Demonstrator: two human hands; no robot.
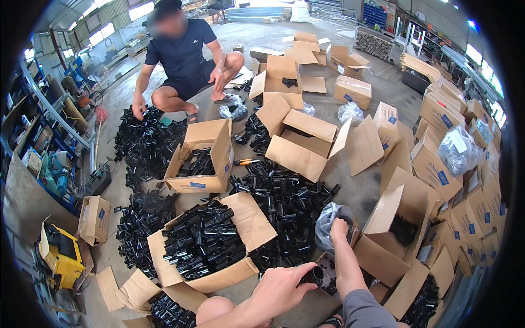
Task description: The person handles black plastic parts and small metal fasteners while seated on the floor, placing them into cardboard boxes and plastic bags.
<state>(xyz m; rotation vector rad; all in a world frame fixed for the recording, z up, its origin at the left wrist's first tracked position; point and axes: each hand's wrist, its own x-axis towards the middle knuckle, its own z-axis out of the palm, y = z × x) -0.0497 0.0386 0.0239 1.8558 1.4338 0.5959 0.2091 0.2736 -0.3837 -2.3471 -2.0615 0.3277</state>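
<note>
and here's the short black tubular piece (310, 277) gripped in my left hand (284, 291), round open end showing, while farther out the clear, crumpled plastic bag (326, 223) bulges right up against my right hand (340, 230).

Left hand (281, 290) grips a short black tube (311, 277). Right hand (340, 230) at the mouth of a clear plastic bag (326, 221). Open carton (250, 221) nearby, heaped with black fittings (202, 240). Beyond, a co-worker (183, 52) squats, one hand at a dark pile (145, 136).
</note>
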